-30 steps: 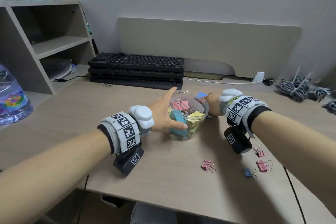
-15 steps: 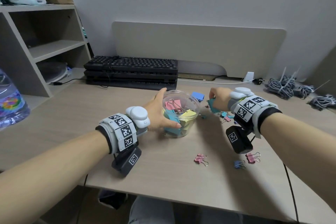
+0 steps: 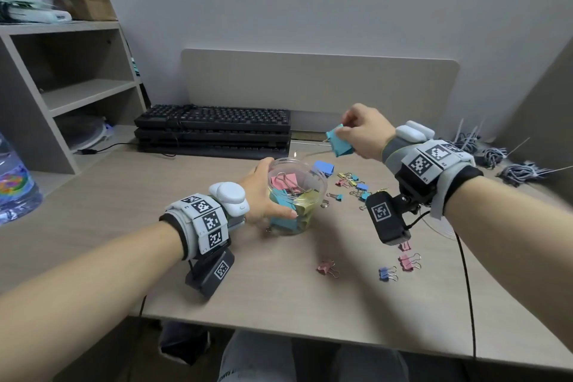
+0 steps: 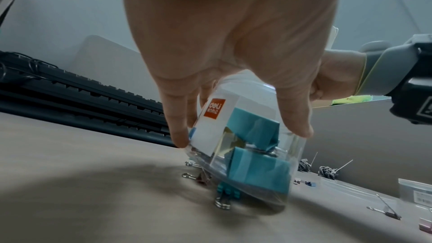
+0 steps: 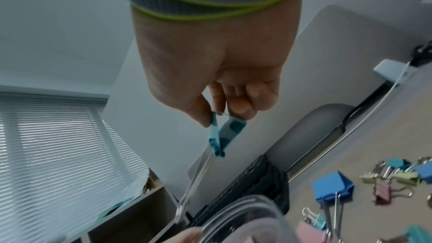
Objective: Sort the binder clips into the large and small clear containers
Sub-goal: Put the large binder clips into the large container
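With the left hand (image 3: 263, 192) gripping the clear jar (image 3: 296, 198) mid-desk, the right hand (image 3: 362, 130) pinched a large teal clip (image 3: 339, 141) above it, best released directly over the mouth.

The right hand (image 3: 366, 130) has lifted a teal clip (image 3: 339, 140) seemingly above the container (image 3: 297, 195).

I read "deli" in white on an orange patch of the white label (image 4: 211, 117) inside the clear container (image 4: 297, 147); nothing else legible.
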